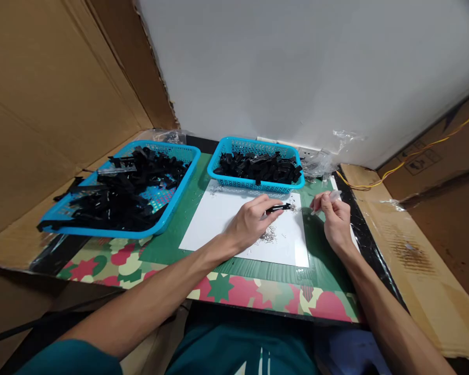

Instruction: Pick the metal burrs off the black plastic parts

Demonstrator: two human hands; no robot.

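Over the white sheet (207, 229), my left hand (254, 221) pinches a small black plastic part (279, 207) between thumb and fingers. My right hand (334, 216), to the right of the sheet, is closed around a slim whitish translucent tool (335, 195); its exact kind is unclear. The tool and the black part are apart. A loose pile of tiny metal pieces (268, 235), thin like pins or springs, lies on the sheet below my left hand. More of the tiny pieces lie near the tip of the black part.
A large blue basket (162, 226) of black parts stands at the left. A smaller blue basket (254, 185), also holding black parts, stands behind the sheet. Clear plastic bags (318, 162) and a yellow wire (379, 182) are at the back right. Cardboard (410, 260) borders the table.
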